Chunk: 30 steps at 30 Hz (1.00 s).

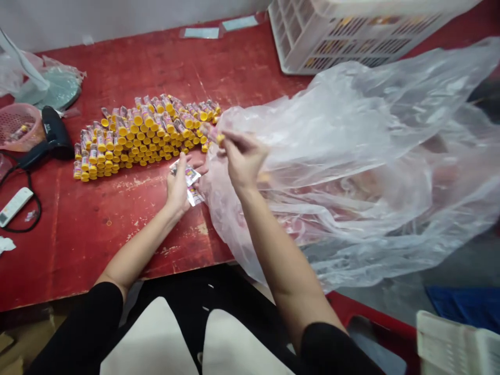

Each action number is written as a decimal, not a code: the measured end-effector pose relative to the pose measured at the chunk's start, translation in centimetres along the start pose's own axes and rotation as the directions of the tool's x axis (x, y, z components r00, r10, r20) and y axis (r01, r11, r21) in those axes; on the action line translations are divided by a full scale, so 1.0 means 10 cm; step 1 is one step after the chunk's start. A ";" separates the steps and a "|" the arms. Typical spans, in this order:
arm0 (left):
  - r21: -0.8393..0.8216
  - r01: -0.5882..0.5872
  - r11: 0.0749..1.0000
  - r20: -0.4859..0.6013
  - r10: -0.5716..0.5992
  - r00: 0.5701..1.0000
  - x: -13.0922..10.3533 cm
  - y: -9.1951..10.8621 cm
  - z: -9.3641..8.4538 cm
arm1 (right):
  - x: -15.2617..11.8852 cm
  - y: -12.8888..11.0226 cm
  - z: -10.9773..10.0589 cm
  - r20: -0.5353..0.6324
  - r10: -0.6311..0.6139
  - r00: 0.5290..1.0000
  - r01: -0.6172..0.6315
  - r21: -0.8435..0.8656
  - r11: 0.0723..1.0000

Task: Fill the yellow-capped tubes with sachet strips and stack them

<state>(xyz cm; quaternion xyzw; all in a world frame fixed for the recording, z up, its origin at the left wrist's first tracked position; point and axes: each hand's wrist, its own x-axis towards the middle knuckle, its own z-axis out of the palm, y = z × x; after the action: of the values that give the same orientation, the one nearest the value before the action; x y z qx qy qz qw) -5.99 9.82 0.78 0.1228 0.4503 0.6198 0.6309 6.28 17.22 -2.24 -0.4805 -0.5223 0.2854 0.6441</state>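
Note:
Small clear tubes with yellow caps (144, 135) are stacked in a long pile, caps facing me. In my right hand (246, 159) is one such capped tube (211, 133), pinched near its yellow end and held over the pile's right end. My left hand (179, 182) is closed around a few shiny printed sachets (192, 179), just in front of the pile. A large translucent plastic bag (351, 130) lies right beside my right hand, spread over the table's right side. What is inside the bag shows only faintly.
On the red table (117, 234), a black hair dryer (54, 135), a pink basket (23, 130) and a white power strip (16, 205) are at the left. A white slatted crate (297, 36) stands at the back right. Two pale strips in clear wrapping (201, 33) lie near the wall.

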 end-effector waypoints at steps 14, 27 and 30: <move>0.163 0.158 0.974 0.110 -0.177 0.978 -0.48 0.06 -0.29 | -0.34 -0.66 -1.39 -0.209 -0.260 0.943 0.135 -0.474 0.870; 0.358 0.235 0.904 0.216 -0.325 0.921 -0.31 -0.78 0.41 | -0.24 0.22 -1.78 0.198 0.128 0.972 0.004 -0.555 0.832; 0.247 0.276 0.929 0.243 -0.335 0.910 -0.50 -0.74 0.37 | -0.42 0.13 -1.97 0.120 0.123 0.985 -0.046 -0.506 0.862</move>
<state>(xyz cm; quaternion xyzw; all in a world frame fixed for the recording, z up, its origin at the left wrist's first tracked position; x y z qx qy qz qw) 2.54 5.38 -0.36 0.2022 0.4320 0.4387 0.7616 23.87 7.77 -4.97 -0.6311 -0.6031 0.2029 0.4437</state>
